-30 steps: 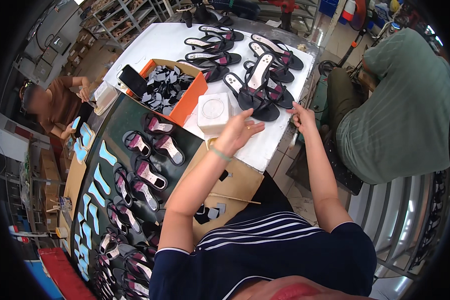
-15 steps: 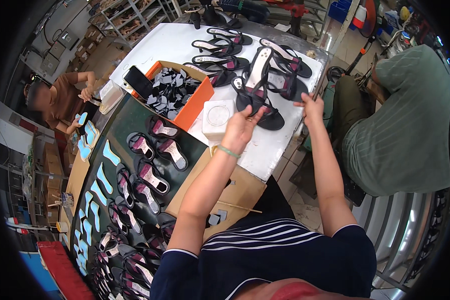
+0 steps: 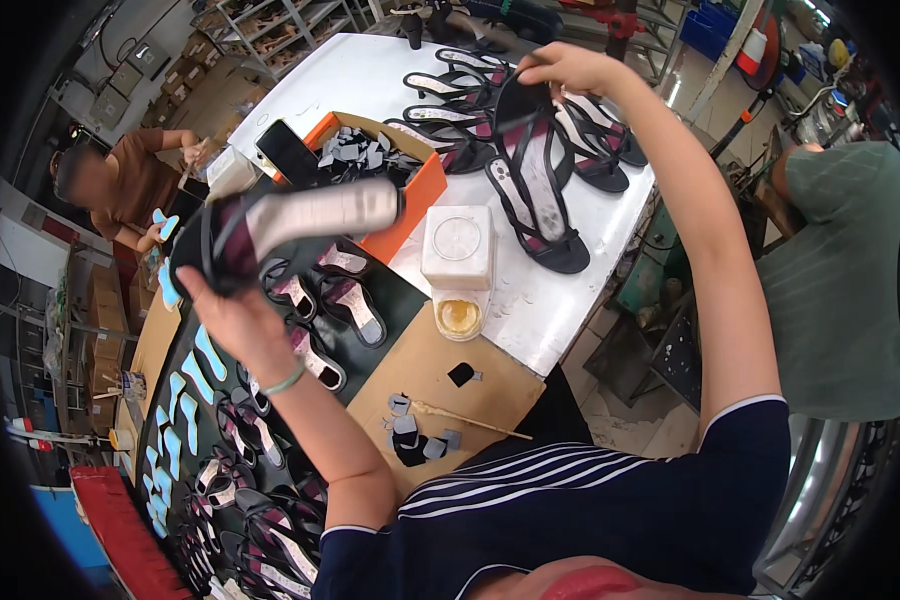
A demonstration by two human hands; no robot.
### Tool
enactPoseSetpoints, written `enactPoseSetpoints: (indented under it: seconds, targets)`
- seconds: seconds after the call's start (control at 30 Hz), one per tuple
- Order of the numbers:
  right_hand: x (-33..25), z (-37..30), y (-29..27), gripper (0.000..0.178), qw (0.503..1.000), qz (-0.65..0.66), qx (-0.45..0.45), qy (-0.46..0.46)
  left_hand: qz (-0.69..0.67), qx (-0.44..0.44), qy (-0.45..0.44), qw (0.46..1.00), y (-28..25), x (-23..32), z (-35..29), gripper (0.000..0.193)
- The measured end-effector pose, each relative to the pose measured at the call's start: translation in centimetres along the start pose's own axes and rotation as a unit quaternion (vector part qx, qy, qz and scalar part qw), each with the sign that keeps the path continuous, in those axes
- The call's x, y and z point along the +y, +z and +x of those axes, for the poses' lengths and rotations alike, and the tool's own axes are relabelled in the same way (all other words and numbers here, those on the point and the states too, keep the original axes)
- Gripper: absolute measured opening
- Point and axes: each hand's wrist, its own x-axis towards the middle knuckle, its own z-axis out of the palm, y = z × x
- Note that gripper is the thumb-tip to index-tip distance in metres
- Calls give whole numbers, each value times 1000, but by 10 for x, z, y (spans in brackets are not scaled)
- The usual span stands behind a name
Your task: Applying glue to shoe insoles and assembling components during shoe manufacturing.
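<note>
My left hand [image 3: 238, 322] is closed on the toe end of a black-strapped sandal [image 3: 320, 212], its pale insole blurred by motion. That sandal hangs over the green table side, beside the orange box. Farther off, my right hand [image 3: 568, 68] grips the toe end of a second black sandal [image 3: 518, 108], raised over the white board. Below it lies a strappy sandal [image 3: 538, 205] with a pale, dark-spotted insole. Several more sandals [image 3: 440, 115] stand in a row to its left, partly hidden by the raised one.
An orange box [image 3: 425, 195] holds grey and black scraps, with a phone [image 3: 287, 150] at its edge. A white container [image 3: 458, 245] stands by a cup of amber glue [image 3: 459, 316]. A stick [image 3: 470, 418] lies on cardboard. One person [image 3: 840, 270] sits right; another [image 3: 135, 185] works left.
Both hands have lifted sandals off the white board. My left hand swung left past the orange box; my right hand moved up and to the far side.
</note>
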Motion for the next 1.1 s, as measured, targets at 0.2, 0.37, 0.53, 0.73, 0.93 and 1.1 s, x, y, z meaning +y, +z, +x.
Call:
enactPoseSetpoints:
  seconds: [0.2, 0.37, 0.53, 0.73, 0.93, 1.1]
  targets:
    - [18, 81, 45, 40, 969, -94, -188, 127, 92, 15, -112, 989, -69, 37, -5, 47]
    - [50, 106, 80, 39, 962, -47, -228, 140, 43, 41, -125, 990, -95, 42, -12, 40]
    - [51, 105, 82, 41, 965, -33, -240, 103, 30, 80, -134, 987, -112, 34, -9, 37]
    - [91, 51, -35, 30, 983, -28, 144, 109, 46, 78, -149, 985, -124, 47, -11, 44]
    - [216, -64, -62, 30, 905, -55, 250, 339, 101, 109, -155, 977, -134, 43, -4, 43]
    - [237, -60, -17, 41, 836, 138, 402, 348, 99, 103, -155, 978, -94, 26, -13, 45]
